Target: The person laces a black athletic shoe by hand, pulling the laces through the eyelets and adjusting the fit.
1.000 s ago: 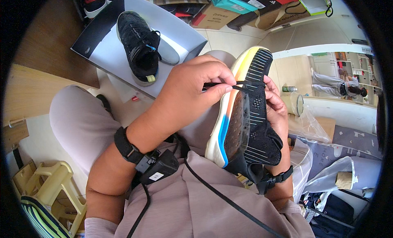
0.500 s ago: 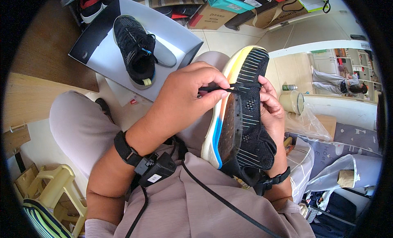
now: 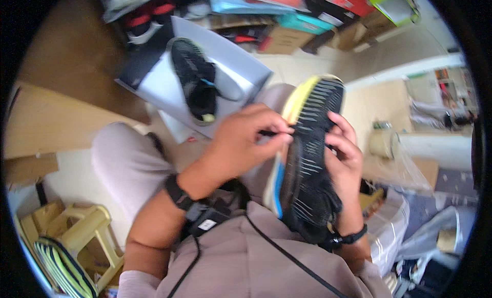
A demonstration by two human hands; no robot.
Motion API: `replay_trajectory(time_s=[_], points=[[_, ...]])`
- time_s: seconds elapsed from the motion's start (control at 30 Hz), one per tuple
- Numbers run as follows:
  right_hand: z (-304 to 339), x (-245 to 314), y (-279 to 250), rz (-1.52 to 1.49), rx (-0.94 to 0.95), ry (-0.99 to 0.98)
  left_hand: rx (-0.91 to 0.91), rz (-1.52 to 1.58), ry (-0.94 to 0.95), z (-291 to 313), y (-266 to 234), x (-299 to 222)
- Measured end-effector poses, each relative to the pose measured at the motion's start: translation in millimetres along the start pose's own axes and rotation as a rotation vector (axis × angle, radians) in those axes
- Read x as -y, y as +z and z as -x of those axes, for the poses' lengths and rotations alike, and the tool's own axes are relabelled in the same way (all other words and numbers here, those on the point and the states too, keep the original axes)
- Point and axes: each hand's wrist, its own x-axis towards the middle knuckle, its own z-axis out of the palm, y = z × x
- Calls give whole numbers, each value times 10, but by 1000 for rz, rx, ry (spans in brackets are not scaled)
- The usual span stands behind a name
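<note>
A black knit sneaker (image 3: 312, 139) with a yellow, orange and blue midsole edge rests on its side over my lap, toe pointing away. My left hand (image 3: 248, 136) pinches a black shoelace (image 3: 267, 133) between thumb and fingertips, close against the shoe's left side. On the other side, my right hand (image 3: 346, 154) holds the shoe, its curled fingers on the edge of the upper. Motion blur hides the lace's path across the shoe. A matching black sneaker (image 3: 188, 67) lies in an open shoebox (image 3: 251, 67) ahead, beside a flat grey rounded piece (image 3: 229, 87).
A cream plastic stool (image 3: 84, 221) stands at the lower left. Shoeboxes, among them a teal box (image 3: 307, 23), are stacked at the back. On the right are a beige bin (image 3: 384, 143) and a clear plastic bag (image 3: 407, 170). A black cable (image 3: 287, 257) crosses my lap.
The whole view has shifted, so the scene sits lower and further right. The shoe has rolled slightly, showing less of its opening side. My left fingers still pinch the lace, now closer to the shoe.
</note>
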Motion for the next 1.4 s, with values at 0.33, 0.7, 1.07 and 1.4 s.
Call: replay_trajectory(time_s=[0.33,0.7,1.07,1.4], points=[[67,-58,-48,-94,-50,74,-235,-216,-8,32,-205,203],[67,-41,-63,-42,-39,38,-480,-737,-480,-63,-478,1092],[9,147,126,29,-37,55,-256,-954,-509,-61,-217,1011],[-9,186,181,58,-32,68,-188,-836,-436,-19,-159,972]])
